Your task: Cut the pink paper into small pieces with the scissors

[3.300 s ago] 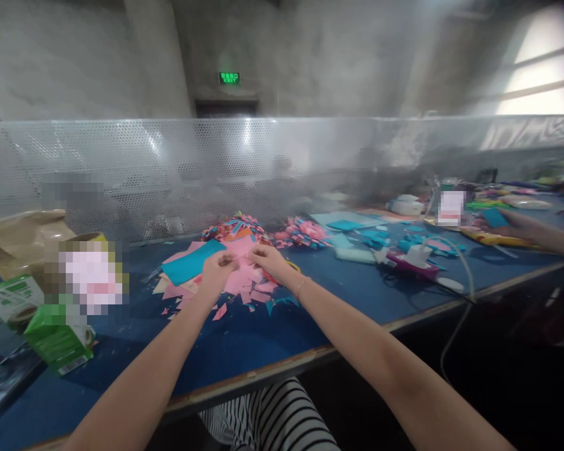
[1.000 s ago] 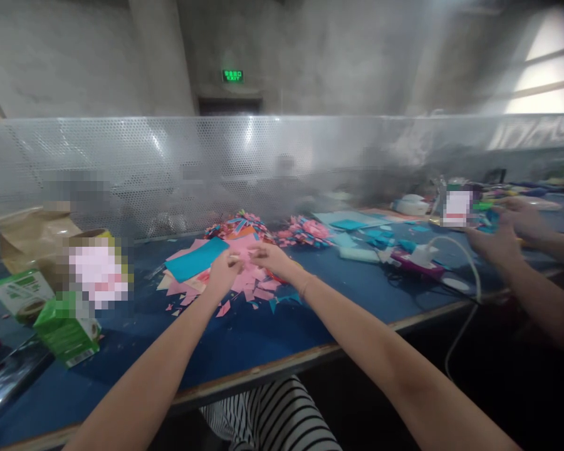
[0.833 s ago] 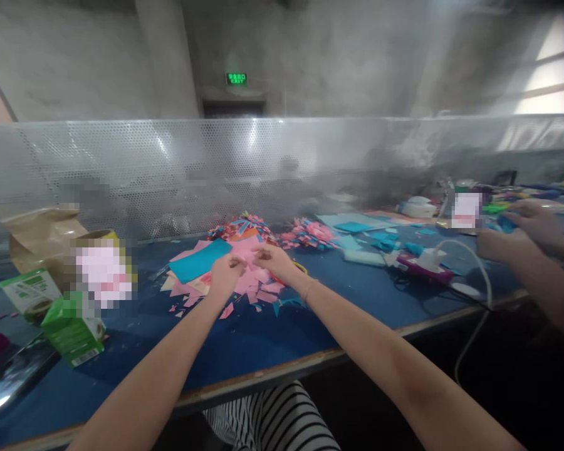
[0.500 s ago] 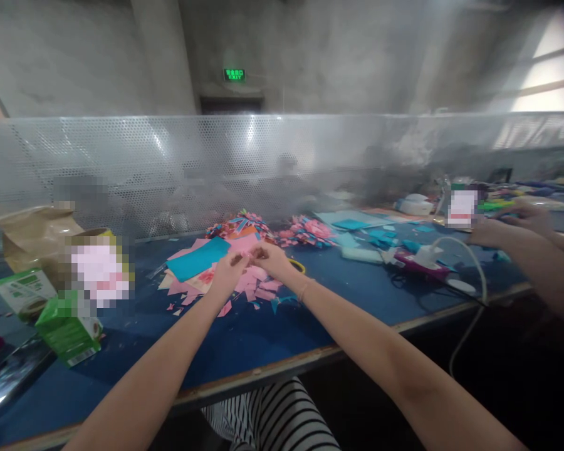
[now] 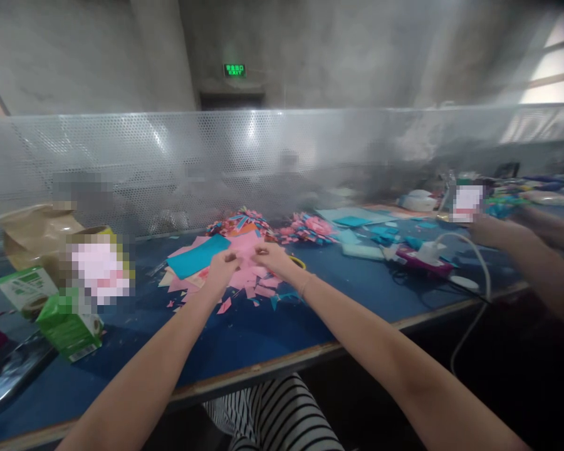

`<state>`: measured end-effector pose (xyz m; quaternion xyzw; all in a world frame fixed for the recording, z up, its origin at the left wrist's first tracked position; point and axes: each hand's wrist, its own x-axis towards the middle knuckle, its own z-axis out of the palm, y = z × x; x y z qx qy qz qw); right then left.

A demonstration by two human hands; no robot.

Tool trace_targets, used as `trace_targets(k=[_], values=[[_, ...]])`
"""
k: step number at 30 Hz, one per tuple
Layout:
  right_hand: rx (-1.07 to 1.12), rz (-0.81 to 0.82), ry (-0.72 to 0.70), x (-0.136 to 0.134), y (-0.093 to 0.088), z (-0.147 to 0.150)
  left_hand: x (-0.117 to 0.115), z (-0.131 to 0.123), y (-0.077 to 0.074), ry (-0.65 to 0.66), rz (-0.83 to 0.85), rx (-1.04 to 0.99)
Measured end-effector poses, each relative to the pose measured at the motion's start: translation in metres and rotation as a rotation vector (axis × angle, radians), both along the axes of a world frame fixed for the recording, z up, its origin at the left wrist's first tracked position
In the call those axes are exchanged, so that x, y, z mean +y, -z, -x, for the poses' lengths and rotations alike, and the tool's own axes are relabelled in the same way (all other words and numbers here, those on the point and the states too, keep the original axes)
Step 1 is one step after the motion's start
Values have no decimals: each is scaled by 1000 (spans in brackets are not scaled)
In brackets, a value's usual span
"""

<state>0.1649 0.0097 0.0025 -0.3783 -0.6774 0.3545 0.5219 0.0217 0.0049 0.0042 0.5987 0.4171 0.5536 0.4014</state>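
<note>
Over a heap of pink paper scraps point(image 5: 258, 285), my left hand point(image 5: 224, 264) has its fingers pinched together beside a blue paper sheet point(image 5: 200, 255). A small gap to the right, my right hand point(image 5: 273, 258) is curled with thumb and fingers pressed together. Whatever either hand holds is too small to make out. A pink sheet point(image 5: 244, 244) lies between and behind the hands. Part of a yellow ring point(image 5: 297, 262) shows behind my right wrist. Two mounds of pink and blue paper pieces, a left one point(image 5: 242, 220) and a right one point(image 5: 310, 228), sit farther back.
Left on the blue table point(image 5: 207, 357) are a green carton point(image 5: 70, 326), a brown paper bag point(image 5: 37, 235) and a phone-like shiny slab point(image 5: 14, 369). A purple power strip point(image 5: 420, 262) with a white cable lies right. Another person's arm point(image 5: 512, 250) reaches in there.
My hands, which met at the fingertips before, are now a little apart; the left has moved left and the right slightly right. The other person's hands have shifted too.
</note>
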Motion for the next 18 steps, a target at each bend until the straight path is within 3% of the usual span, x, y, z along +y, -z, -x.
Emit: trace_targets(k=[4,10,18], values=[[155,169,-102,3,5,2,-1,0,0,34,-3,-9],[261,226,-158,6,6,0,-2,0,1,58,-11,17],[334,282,-178,3,2,0,-4,1,-2,118,109,-160]])
